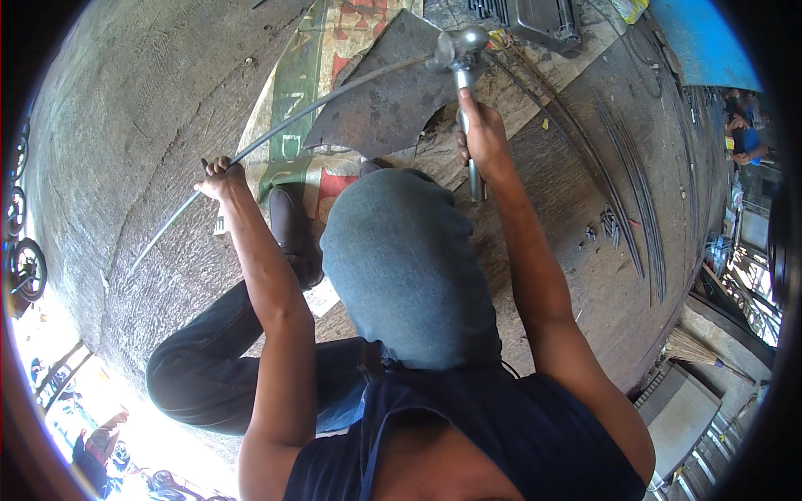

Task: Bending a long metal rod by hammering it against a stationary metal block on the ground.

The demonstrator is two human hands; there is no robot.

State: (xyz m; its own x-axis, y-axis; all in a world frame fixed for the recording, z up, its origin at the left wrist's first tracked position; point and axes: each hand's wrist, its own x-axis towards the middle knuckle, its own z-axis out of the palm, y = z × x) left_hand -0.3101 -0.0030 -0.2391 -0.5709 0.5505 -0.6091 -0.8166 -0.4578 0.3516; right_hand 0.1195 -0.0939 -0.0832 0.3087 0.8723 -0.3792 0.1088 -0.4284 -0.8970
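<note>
My left hand [221,178] is closed around a long thin metal rod [322,100], which slants from the lower left up to the right. My right hand [484,138] grips the handle of a hammer [463,77] with a rounded metal head. The hammer's head overlaps the rod's far end; whether they touch, I cannot tell. Under that end lies a dark, flat metal sheet [372,104] with a curved cut edge. Beneath the sheet is a printed cloth or tarp [288,125] in green, red and cream. My raised denim knee [401,259] hides part of the ground.
Several long bars [639,192] lie on the ground to the right, beside a small pile of short metal pieces [612,225]. A dark metal box-like thing [543,23] stands at the far side. A straw broom [697,346] lies at the right, and bicycle wheels [29,271] show at the left edge.
</note>
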